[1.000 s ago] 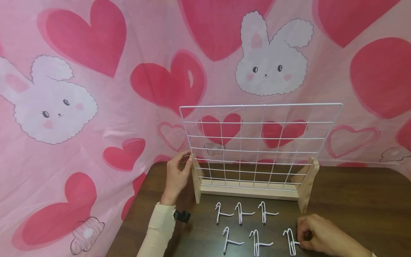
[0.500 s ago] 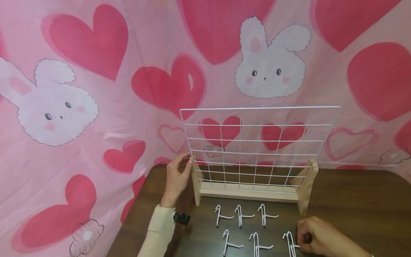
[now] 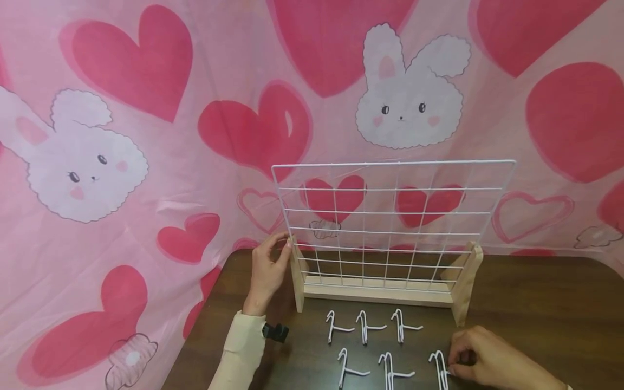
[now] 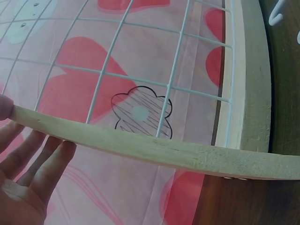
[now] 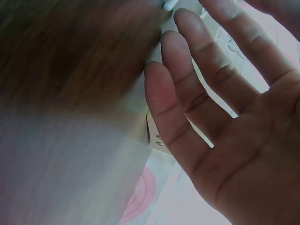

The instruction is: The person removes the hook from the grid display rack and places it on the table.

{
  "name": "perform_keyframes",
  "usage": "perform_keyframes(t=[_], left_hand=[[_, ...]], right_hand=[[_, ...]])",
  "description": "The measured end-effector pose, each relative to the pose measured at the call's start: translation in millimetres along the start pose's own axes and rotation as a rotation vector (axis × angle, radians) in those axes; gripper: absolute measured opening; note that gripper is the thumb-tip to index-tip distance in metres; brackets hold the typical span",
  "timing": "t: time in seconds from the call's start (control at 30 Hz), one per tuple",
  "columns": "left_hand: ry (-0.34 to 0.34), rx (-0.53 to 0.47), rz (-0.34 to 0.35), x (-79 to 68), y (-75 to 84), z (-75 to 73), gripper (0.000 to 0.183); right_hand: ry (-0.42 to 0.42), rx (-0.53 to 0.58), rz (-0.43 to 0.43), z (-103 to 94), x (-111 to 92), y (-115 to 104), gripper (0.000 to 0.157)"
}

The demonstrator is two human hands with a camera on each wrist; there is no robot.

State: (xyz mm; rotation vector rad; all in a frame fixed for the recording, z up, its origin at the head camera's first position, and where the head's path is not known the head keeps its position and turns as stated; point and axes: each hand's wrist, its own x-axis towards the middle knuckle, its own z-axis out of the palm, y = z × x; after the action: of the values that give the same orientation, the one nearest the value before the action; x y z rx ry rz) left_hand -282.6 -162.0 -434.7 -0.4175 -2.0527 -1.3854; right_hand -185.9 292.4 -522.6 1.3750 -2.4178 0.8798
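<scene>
A white wire grid panel [image 3: 364, 212] stands in a pale wooden base [image 3: 377, 290] with a side post at each end. My left hand [image 3: 267, 271] holds the left wooden post [image 4: 140, 149], thumb on one side and fingers on the other in the left wrist view. In front of the base, several white metal hooks lie on the table in two rows. At the lower right hook [image 3: 440, 370], my right hand [image 3: 480, 355] pinches the prong's end between thumb and finger. Its other fingers [image 5: 161, 89] are loosely bent, and they hide the pinch in the right wrist view.
The front row also has a left hook [image 3: 345, 369] and a middle hook [image 3: 390, 371]; behind it lie more hooks [image 3: 363, 327]. The dark brown table [image 3: 541, 292] ends against a pink curtain [image 3: 336, 124] printed with hearts and rabbits.
The head view has tilted slightly, moving the scene a little down. My right hand has edged slightly left at the hook's prong. My left hand stays at the post.
</scene>
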Motion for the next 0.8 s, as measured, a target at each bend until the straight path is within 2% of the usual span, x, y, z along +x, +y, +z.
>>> perform_keyframes(t=[0.2,0.33,0.43,0.57,0.67,0.8], left_hand=[[0.027,0.030,0.044,-0.9,-0.5,0.7,0.019],[0.050,0.063,0.055,-1.6,-0.1,-0.9,0.019],[0.058,0.068,0.049,-1.4,-0.2,-2.7,0.021],[0.069,0.068,0.057,-3.5,-1.3,-6.2,0.023],[0.106,0.083,0.099,-8.2,-2.9,-7.9,0.024],[0.212,0.129,0.196,-13.0,-1.9,-9.1,0.026]], right_hand=[[0.050,-0.027,0.072,0.1,7,-7,0.027],[0.123,-0.157,0.135,2.1,17,-15,0.023],[0.162,-0.228,0.156,4.0,26,-21,0.027],[0.178,-0.257,0.175,8.3,36,-29,0.035],[0.184,-0.285,0.194,11.0,38,-33,0.041],[0.211,-0.327,0.190,11.0,40,-38,0.051]])
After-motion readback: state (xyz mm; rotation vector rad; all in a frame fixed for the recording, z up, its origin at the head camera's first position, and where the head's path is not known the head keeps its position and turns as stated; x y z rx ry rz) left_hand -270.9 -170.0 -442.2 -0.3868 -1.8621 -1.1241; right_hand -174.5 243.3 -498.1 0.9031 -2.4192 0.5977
